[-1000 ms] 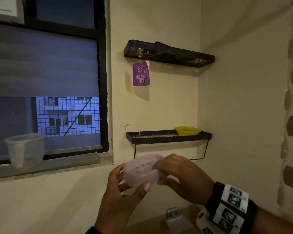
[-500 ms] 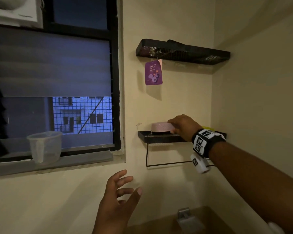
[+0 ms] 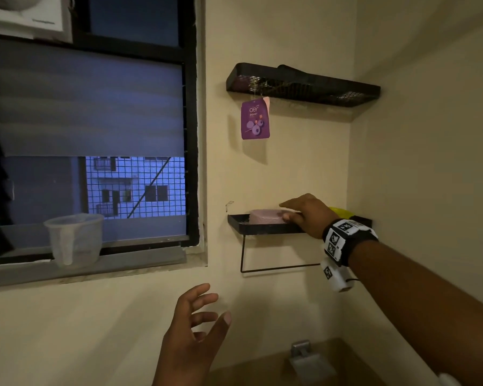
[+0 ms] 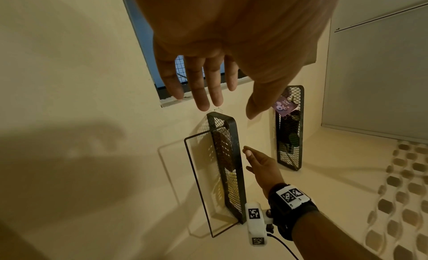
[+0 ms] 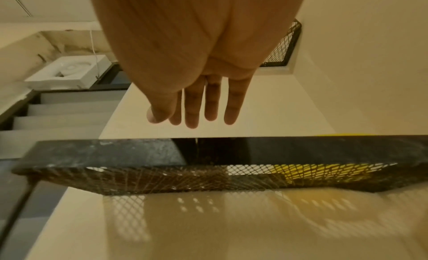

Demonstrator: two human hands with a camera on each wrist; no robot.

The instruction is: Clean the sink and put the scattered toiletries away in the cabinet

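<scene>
A pink soap case (image 3: 264, 215) sits on the left part of the lower black mesh shelf (image 3: 251, 228). My right hand (image 3: 283, 210) hovers at the case's right end with straight fingers, the thumb close to its side; whether it touches is unclear. In the right wrist view the right hand (image 5: 194, 115) is flat above the shelf rim (image 5: 115, 152) and holds nothing. My left hand (image 3: 215, 302) hangs lower, in front of the wall, fingers spread and empty. The left wrist view shows the left hand's fingers (image 4: 208, 91) straight, below the lower shelf (image 4: 229, 172).
A yellow dish (image 3: 339, 210) lies on the shelf's right end behind my wrist. An upper black shelf (image 3: 304, 84) carries a hanging purple air freshener (image 3: 255, 119). A clear plastic cup (image 3: 74, 238) stands on the windowsill. A tap (image 3: 304, 358) is at the bottom.
A second ago both hands held the soap case. The right hand carried it up onto the lower shelf and has now straightened its fingers; the left hand let go and stayed low.
</scene>
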